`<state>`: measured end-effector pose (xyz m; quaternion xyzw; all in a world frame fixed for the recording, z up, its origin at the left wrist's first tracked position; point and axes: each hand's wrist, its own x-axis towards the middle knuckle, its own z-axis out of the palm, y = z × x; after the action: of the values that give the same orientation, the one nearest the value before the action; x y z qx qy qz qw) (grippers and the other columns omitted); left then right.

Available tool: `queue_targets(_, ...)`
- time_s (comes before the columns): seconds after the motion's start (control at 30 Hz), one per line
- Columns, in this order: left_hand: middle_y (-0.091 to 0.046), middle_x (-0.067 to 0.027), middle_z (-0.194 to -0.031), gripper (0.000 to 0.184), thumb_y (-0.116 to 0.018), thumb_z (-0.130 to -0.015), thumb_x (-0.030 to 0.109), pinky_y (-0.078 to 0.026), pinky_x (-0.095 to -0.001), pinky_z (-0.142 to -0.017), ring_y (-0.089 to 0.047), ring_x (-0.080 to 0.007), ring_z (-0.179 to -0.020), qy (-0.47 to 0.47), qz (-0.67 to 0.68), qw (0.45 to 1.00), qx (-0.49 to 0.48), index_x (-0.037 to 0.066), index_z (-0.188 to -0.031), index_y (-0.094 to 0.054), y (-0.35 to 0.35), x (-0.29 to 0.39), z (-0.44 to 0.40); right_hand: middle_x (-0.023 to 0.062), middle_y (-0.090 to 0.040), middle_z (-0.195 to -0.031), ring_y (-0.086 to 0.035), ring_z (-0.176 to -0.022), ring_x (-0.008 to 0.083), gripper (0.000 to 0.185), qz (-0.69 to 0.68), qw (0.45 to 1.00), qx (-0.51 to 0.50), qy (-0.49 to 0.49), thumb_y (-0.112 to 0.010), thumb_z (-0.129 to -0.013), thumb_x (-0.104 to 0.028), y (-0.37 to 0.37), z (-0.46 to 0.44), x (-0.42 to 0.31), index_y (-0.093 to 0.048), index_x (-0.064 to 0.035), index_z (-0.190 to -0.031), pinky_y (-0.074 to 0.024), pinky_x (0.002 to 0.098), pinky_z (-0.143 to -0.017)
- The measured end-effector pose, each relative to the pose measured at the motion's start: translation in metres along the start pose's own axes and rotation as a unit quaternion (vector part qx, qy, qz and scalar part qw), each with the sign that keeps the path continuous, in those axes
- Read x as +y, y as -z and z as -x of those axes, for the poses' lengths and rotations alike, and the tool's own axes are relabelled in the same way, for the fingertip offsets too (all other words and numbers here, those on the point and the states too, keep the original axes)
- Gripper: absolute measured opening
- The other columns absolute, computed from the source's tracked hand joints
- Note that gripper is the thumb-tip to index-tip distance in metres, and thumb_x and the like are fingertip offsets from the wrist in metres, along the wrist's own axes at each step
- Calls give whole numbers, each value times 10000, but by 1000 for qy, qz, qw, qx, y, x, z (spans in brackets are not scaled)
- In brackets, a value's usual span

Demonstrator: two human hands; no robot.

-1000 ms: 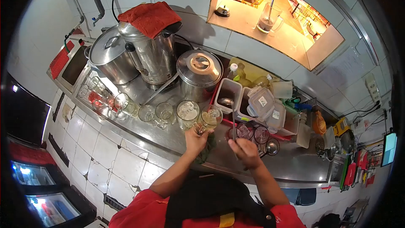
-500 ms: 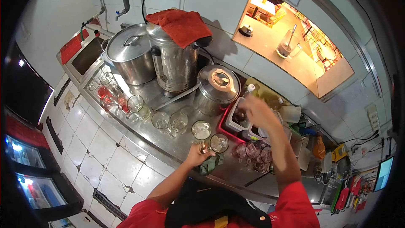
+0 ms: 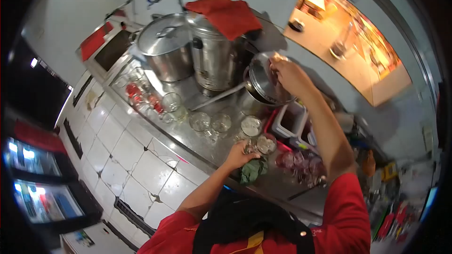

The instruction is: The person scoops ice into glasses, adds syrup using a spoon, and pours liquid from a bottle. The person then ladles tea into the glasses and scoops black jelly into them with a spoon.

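My right hand (image 3: 291, 76) grips the metal lid (image 3: 264, 81), which is tilted up over the smaller steel pot (image 3: 252, 103). A long handle sticks out from the pot's rim toward the left. My left hand (image 3: 241, 155) is closed round the handle of a glass mug (image 3: 266, 144) on the steel counter. Another mug with pale contents (image 3: 251, 125) stands just behind it. A crumpled green cloth (image 3: 254, 170) lies beside my left hand. The inside of the pot is hidden from view.
A large lidded pot (image 3: 165, 49) and a tall urn (image 3: 214, 61) under a red cloth (image 3: 227, 15) stand at the back. More glass mugs (image 3: 221, 122) are to the left. Pinkish glasses (image 3: 301, 162) and a plastic container (image 3: 289, 120) stand to the right.
My right hand has moved from the utensil, past the containers, to the pot's lid, which is now raised and tilted. My left hand still holds the mug. The view has shifted.
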<state>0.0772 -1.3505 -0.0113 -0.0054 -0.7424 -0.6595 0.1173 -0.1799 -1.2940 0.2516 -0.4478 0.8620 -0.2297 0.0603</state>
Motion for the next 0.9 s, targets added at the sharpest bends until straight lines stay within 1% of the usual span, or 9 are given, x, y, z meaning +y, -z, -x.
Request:
queue_targets(0.03,-709,-137,-951,475,-928,-730,280,-533,-408,-821,-679,-329,-889,48,-43,997,34,29,-1052,-685,0,5,3,167,-694,-970,-695,-903,327,345,-33,996,-22,-78,-522,-953,-75,31,29,-24,-649,-13,-1268,-558,399,-792)
queue_targets(0.1,-684,-145,-928,496,-936,-718,307,-529,-434,-827,-663,-365,-893,100,-97,988,68,27,-1029,-669,-5,2,10,206,-676,-962,-676,-923,383,421,83,989,86,87,-539,-930,-36,61,97,-24,-611,-12,-1345,-542,437,-822)
queue_targets(0.17,-656,-150,-945,560,-951,-696,302,-520,-445,-861,-651,-351,-923,85,-85,989,92,21,-1063,-635,-10,-4,11,230,-660,-981,-652,-923,434,518,64,994,62,60,-560,-904,-4,108,179,-51,-556,-22,-1422,-522,467,-842)
queue_targets(0.33,-543,-180,-1240,851,-993,-627,255,-438,-429,-1033,-549,-337,-1149,13,-118,963,243,-26,-1258,-497,-33,-10,27,227,-640,-1154,-606,-1072,404,610,173,934,1,-312,-584,-881,2,131,398,-64,-518,-67,-1483,-470,462,-912)
queue_targets(0.47,-542,-156,-1149,722,-943,-719,264,-407,-398,-994,-535,-305,-1039,-44,-121,932,339,-22,-1224,-512,-17,40,50,285,-675,-1161,-669,-1058,426,524,106,814,-25,-571,-516,-918,53,54,541,5,-553,15,-1439,-497,469,-955)
queue_targets(0.53,-562,-148,-1047,488,-836,-842,208,-410,-392,-933,-537,-303,-996,-191,-132,932,279,-14,-1169,-551,2,76,33,289,-684,-1140,-677,-1043,433,523,168,800,17,-576,-562,-917,38,-14,599,45,-549,19,-1440,-512,463,-939)
queue_targets(0.67,-637,-157,-1042,312,-721,-878,77,-463,-423,-853,-579,-326,-960,-152,-384,896,163,-11,-1137,-570,83,136,-74,282,-682,-1183,-656,-1084,439,531,125,816,70,-560,-597,-915,34,-104,643,110,-562,-7,-1444,-509,471,-956)
queue_targets(0.83,-681,-197,-1065,344,-719,-855,141,-534,-469,-920,-628,-364,-1124,-32,-625,779,43,-16,-1147,-626,138,50,-154,281,-684,-1118,-656,-1036,449,565,198,834,73,-509,-647,-865,51,-157,642,151,-577,-2,-1422,-519,473,-909)
queue_targets(0.9,-708,-228,-1131,307,-669,-863,132,-561,-460,-932,-667,-391,-1126,105,-658,738,-107,-18,-1131,-664,150,32,-174,290,-682,-1104,-652,-1014,456,587,143,844,90,-509,-644,-858,63,-167,642,164,-566,-7,-1435,-513,483,-908)
